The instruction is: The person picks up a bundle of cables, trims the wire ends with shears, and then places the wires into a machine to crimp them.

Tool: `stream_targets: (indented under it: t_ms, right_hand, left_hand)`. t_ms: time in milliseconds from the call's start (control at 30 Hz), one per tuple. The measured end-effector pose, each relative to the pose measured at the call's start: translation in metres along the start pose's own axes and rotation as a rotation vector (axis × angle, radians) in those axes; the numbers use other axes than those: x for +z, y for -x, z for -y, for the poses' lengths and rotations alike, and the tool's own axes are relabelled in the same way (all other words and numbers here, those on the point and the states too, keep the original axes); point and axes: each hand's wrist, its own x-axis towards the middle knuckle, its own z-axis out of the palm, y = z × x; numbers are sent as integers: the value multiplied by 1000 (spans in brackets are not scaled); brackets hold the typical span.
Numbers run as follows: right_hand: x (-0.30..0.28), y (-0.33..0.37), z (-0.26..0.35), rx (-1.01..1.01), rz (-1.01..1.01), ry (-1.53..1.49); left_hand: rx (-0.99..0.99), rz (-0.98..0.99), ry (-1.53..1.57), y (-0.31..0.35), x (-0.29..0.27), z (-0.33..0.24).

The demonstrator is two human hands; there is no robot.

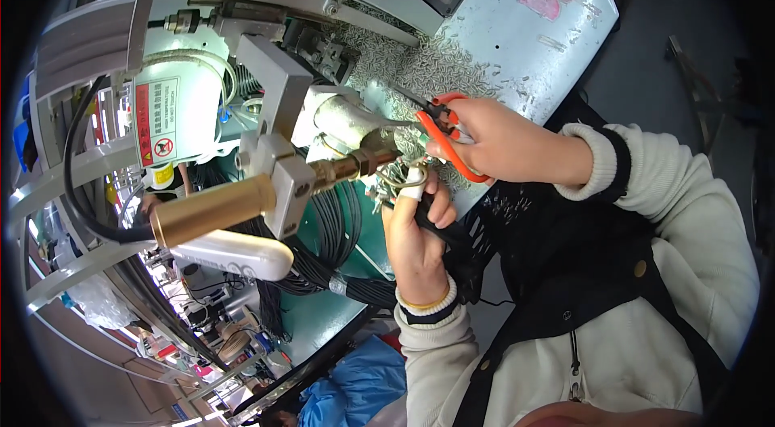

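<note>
My right hand [510,143] is closed around the orange handles of a pair of pliers [449,149], whose dark jaws point toward the metal nozzle [349,122]. Just below it, my left hand [416,243] is closed on a black cable with thin wire ends at its tip. A white wrap [416,183] covers one of its fingers. Both hands are close together beside the brass-coloured fitting [343,170] of the machine. The pliers' tips and the wire ends overlap there, and I cannot make out whether they touch.
Many small silvery tube-like pieces [440,64] lie scattered over the machine's pale top. A brass cylinder [214,209] and a white lever-like handle [234,256] jut out at left. Coiled black cables [327,225] lie on the green table [311,316]. A hot-surface warning sign [159,122] stands behind.
</note>
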Motion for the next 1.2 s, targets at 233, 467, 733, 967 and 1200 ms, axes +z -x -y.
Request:
stream_targets:
  t_ms: [233,467,733,967,1200]
  right_hand:
    - [12,32,-2,-306,-79,153]
    - [11,40,-1,-103,163,76]
    - [16,57,-12,-810,-132,626]
    - [5,61,-12,-988,-139,928]
    - [6,52,-6,-11,229,-242]
  left_hand:
    - [259,-265,-206,41,7,39]
    - [247,-74,-264,61,-2,41]
    - [375,-194,-148,69,4,48]
    - [642,-354,-636,62,6,60]
    - [660,-370,-589,61,13,64]
